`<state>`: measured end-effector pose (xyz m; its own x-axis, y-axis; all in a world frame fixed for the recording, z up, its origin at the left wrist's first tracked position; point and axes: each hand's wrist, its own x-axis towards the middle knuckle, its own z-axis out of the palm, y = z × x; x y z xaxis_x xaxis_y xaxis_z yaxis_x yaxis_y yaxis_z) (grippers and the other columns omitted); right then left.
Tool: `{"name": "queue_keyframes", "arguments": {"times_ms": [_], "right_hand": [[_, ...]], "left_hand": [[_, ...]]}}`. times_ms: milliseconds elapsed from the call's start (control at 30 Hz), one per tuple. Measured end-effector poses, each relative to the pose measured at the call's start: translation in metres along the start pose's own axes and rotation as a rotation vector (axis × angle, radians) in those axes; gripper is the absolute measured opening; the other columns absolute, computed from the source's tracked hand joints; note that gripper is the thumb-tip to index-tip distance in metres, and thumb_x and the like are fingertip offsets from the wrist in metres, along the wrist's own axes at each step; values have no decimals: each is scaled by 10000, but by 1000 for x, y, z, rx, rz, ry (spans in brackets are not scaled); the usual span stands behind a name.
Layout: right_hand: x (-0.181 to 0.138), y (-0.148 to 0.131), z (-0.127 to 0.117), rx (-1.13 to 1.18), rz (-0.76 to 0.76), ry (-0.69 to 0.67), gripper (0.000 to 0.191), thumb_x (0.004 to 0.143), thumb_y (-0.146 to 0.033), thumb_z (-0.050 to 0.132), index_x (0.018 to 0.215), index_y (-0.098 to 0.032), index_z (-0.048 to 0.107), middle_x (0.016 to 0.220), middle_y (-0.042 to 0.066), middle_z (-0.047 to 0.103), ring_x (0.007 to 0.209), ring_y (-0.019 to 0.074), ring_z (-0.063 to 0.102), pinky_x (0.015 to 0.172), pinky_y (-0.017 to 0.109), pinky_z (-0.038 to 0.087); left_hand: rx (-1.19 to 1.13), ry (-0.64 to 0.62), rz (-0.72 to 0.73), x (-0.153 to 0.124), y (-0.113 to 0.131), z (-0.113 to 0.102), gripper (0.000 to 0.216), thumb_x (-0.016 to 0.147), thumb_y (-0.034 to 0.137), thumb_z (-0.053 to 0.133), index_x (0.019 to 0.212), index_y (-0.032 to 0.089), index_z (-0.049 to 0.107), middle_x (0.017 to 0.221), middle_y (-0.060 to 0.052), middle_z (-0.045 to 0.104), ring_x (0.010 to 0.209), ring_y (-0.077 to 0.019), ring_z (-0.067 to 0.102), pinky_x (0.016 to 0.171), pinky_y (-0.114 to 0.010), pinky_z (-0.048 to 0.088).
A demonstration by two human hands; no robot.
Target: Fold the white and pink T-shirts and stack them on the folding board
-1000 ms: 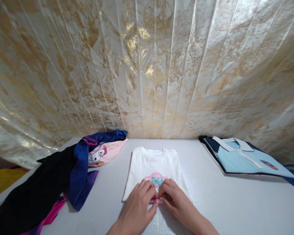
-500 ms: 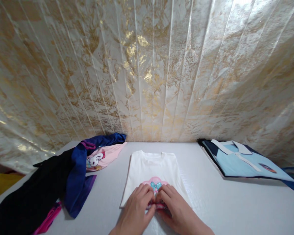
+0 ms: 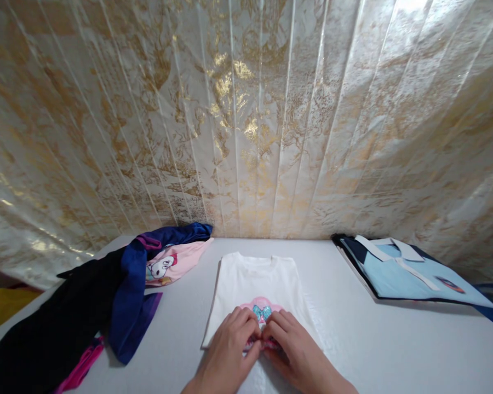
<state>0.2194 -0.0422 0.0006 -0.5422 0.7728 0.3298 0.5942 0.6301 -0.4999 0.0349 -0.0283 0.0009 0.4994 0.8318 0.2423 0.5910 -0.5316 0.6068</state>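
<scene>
A folded white T-shirt (image 3: 257, 279) lies front up in the middle of the table, its neckline away from me. Its chest carries a pink print with a sparkly turquoise bow. Over the near edge of the shirt, my left hand (image 3: 235, 345) is closed, thumb and fingers pinching the fabric at the print. My right hand (image 3: 288, 346) grips the same edge just beside it, and the fingertips of both hands nearly meet. The lower part of the print is hidden by my fingers.
To the left, black and navy clothes (image 3: 82, 295) lie in a loose heap with a pink printed garment (image 3: 170, 265). At right sits a stack of folded shirts with a light blue collared shirt (image 3: 411, 273) on top. A gold-patterned curtain (image 3: 263, 120) hangs behind the white table (image 3: 378, 345).
Both hands stay on the near edge of the shirt, with only a slight shift of the fingers. The view has turned very slightly.
</scene>
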Motion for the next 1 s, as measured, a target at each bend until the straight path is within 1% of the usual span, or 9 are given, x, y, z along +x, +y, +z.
{"name": "queue_keyframes", "arguments": {"times_ms": [167, 267, 367, 533, 667, 767, 867, 1000], "right_hand": [[1, 3, 2, 60, 1, 25, 172, 868, -58, 513, 895, -226, 490, 957, 39, 590, 903, 204, 517, 838, 347, 414], [1, 7, 5, 124, 44, 52, 185, 885, -45, 471, 854, -226, 499, 906, 31, 579, 882, 198, 519, 793, 324, 413], [0, 8, 6, 185, 92, 70, 199, 890, -42, 450, 848, -226, 514, 906, 33, 571, 885, 197, 518, 773, 313, 412], [-3, 10, 8, 257, 137, 79, 183, 885, -55, 455, 838, -224, 509, 899, 30, 551, 867, 193, 508, 754, 306, 406], [-5, 11, 2, 316, 167, 97, 185, 887, -56, 428, 858, -227, 491, 883, 22, 537, 832, 185, 496, 729, 302, 406], [-8, 8, -10, 273, 141, 73, 210, 863, -34, 431, 879, -231, 504, 893, 19, 544, 868, 192, 487, 775, 324, 404], [-14, 2, -20, 206, 117, 9, 247, 808, -17, 493, 921, -234, 525, 940, 20, 561, 928, 202, 483, 820, 340, 402], [-21, -1, -23, 111, 124, -13, 330, 753, 1, 536, 987, -232, 537, 1025, 35, 574, 967, 211, 487, 830, 346, 407]], "left_hand": [[-12, -6, 10, -1, 1, -2, 202, 755, 13, 532, 784, 210, 501, 920, 0, 566, 920, -188, 508, 798, -310, 386], [-18, -7, 24, -2, 2, -4, 211, 745, 7, 530, 794, 211, 508, 928, 1, 560, 925, -184, 510, 816, -312, 387], [-16, -5, 28, -2, 5, -5, 227, 711, 3, 537, 792, 212, 506, 929, -1, 558, 933, -189, 508, 824, -317, 389], [38, -5, -25, -1, 11, -2, 218, 689, 57, 610, 791, 215, 501, 948, -14, 566, 955, -221, 502, 847, -350, 400], [70, -19, -23, 3, 13, 3, 203, 724, 96, 663, 802, 217, 520, 959, -13, 579, 972, -233, 498, 875, -369, 399], [70, -38, 11, 5, 13, 4, 180, 769, 102, 668, 808, 220, 538, 952, -6, 585, 958, -225, 506, 851, -351, 402], [51, -34, 22, 5, 11, 4, 175, 792, 88, 667, 817, 222, 557, 937, 3, 587, 946, -211, 515, 833, -329, 398], [52, -37, 21, 6, 11, 4, 166, 812, 76, 646, 811, 220, 562, 917, 7, 585, 925, -202, 516, 809, -317, 389]]}}
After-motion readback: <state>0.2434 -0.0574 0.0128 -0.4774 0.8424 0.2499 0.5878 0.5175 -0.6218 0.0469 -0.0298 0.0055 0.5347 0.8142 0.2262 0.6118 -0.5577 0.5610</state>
